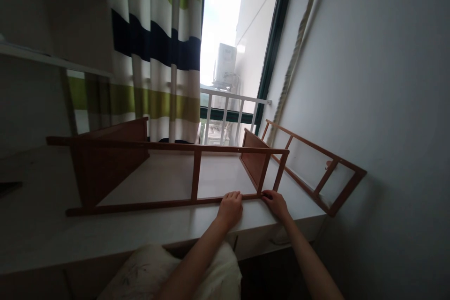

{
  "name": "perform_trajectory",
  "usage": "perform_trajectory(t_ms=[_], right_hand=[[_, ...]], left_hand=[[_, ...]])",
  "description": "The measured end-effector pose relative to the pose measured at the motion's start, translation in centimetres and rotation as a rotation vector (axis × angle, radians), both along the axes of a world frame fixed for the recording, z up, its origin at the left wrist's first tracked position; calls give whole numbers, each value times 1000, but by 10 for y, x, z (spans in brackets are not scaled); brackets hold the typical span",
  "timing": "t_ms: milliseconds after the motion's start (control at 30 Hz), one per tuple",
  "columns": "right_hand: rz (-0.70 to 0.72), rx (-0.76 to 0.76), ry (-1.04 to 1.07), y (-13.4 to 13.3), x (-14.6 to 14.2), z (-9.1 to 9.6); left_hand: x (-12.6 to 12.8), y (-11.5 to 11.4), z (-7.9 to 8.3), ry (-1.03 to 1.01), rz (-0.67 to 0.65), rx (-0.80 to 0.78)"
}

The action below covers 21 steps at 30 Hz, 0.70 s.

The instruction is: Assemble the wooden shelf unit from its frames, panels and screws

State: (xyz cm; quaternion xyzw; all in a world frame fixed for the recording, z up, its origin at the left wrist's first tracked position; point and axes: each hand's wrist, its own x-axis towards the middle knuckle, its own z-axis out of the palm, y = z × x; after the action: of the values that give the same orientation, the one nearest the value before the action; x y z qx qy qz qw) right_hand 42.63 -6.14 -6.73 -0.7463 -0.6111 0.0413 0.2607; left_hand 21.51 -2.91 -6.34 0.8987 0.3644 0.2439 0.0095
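Note:
A brown wooden ladder-like frame (195, 174) stands on its long edge on a white desk (140, 229). My left hand (230, 206) rests on the frame's lower rail, fingers curled over it. My right hand (276, 202) grips the same rail at its right end, by an upright strut. Behind the frame, a brown wooden panel (253, 159) joins it at the right and another panel (105, 159) at the left. A second, similar wooden frame (316, 168) leans against the right wall.
A striped green, white and dark curtain (158, 51) hangs behind the desk beside a bright window (228, 47) with a white railing. White shelves (52, 61) are at the left. A pale cushion (158, 272) lies below the desk edge.

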Motion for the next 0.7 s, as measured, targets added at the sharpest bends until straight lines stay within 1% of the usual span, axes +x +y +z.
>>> perform_trajectory(t_ms=[133,367,700], right_hand=[[-44,-20,-41,-1,-2,2],[-120,-32,-124,-4,-9,7],[-160,-72,-240,-11,-20,12]], left_hand=[[-7,1,0,-1,-10,-13],[-6,4,-1,6,-6,-41],[-16,1,-4,-30,-8,-60]])
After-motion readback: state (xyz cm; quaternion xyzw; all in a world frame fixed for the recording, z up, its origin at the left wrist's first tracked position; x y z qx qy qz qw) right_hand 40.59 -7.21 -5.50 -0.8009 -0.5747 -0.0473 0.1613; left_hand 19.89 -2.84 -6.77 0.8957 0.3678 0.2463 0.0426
